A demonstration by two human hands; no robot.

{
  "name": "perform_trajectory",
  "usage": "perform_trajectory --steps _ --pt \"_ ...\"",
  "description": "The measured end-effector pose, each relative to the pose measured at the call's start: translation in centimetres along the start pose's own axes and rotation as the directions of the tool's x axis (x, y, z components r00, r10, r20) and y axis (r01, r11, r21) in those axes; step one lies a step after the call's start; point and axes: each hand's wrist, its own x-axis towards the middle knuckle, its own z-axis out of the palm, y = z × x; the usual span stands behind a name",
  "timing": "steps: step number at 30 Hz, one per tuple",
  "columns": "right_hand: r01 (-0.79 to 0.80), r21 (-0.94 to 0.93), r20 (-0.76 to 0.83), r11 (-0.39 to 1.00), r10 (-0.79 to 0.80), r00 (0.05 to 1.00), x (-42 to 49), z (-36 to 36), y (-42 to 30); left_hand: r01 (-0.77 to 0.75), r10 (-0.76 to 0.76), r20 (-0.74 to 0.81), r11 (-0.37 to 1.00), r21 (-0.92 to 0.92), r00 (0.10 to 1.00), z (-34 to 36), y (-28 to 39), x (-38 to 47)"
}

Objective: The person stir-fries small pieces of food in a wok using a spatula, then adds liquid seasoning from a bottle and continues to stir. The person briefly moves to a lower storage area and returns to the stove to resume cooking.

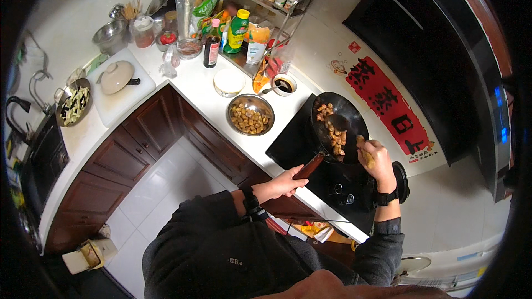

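Note:
A black wok (pixel 358 110) with browned meat pieces (pixel 337 138) sits on the black cooktop (pixel 286 143), tilted in the view. My left hand (pixel 284 182) grips the wok's wooden handle (pixel 309 167). In my right hand (pixel 377 162) is the wooden handle of a spatula or ladle (pixel 338 122), whose dark head lies among the meat. Left of the cooktop, a steel bowl of peeled chestnuts or similar round pieces (pixel 249 118) stands on the white counter. Behind it are a white bowl (pixel 229 82) and a small bowl of dark sauce (pixel 284 84) with a spoon in it.
A soy sauce bottle (pixel 212 45), a green bottle (pixel 237 33) and a metal rack (pixel 286 29) stand at the back. Further left are a white cutting board (pixel 143 87) bearing a lidded pot or lid (pixel 117 77), and a pan of cut eggplant (pixel 75 101). The range hood (pixel 415 29) hangs at the right.

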Motion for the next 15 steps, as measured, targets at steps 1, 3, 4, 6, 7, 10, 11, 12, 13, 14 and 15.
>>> perform_trajectory --steps 1,3,4,6,7,10,11,12,13,14,15 --pt "0.019 -0.02 -0.019 1.0 -0.02 1.0 0.2 0.3 0.5 0.0 0.0 -0.002 1.0 0.008 1.0 0.1 -0.1 0.0" --pt "0.105 -0.06 -0.092 0.993 -0.111 0.99 1.2 2.0 1.8 -0.001 0.002 0.002 1.0 -0.017 1.0 0.1 -0.3 0.2" --pt "0.108 -0.101 -0.03 0.989 -0.111 0.993 1.5 3.0 2.4 0.009 -0.009 -0.004 0.999 -0.031 1.0 0.1 -0.3 0.2" --pt "0.077 -0.075 0.052 0.994 -0.073 0.996 1.6 5.1 3.3 0.0 0.0 0.004 1.0 -0.026 1.0 0.1 -0.4 0.2" --pt "0.036 -0.099 0.12 0.994 -0.024 0.992 1.3 5.7 3.5 0.01 -0.01 -0.008 1.0 -0.022 1.0 0.1 -0.4 0.2" --pt "0.084 -0.01 0.169 0.996 -0.082 0.982 -0.8 5.4 3.6 0.002 -0.002 0.006 1.0 -0.018 1.0 0.0 -0.3 0.2" --pt "0.125 -0.006 0.205 0.992 -0.121 0.971 -1.4 4.6 3.3 0.015 -0.015 0.005 0.999 -0.039 1.0 0.1 -0.4 0.2" --pt "0.151 -0.007 0.214 0.988 -0.146 0.966 -1.8 3.7 2.9 0.013 -0.012 0.014 0.999 -0.032 1.0 0.1 -0.4 0.2" --pt "0.178 -0.007 0.224 0.984 -0.172 0.959 -2.1 2.7 2.3 0.012 -0.011 0.02 0.999 -0.03 1.0 0.0 -0.4 0.3" --pt "0.207 -0.004 0.227 0.978 -0.2 0.953 -2.2 1.5 1.6 0.022 -0.022 0.018 0.999 -0.027 1.0 -0.1 -0.4 0.3" --pt "0.227 -0.018 0.193 0.974 -0.219 0.956 -2.2 0.3 0.8 0.0 0.001 0.035 1.0 -0.022 0.999 -0.1 -0.4 0.3"
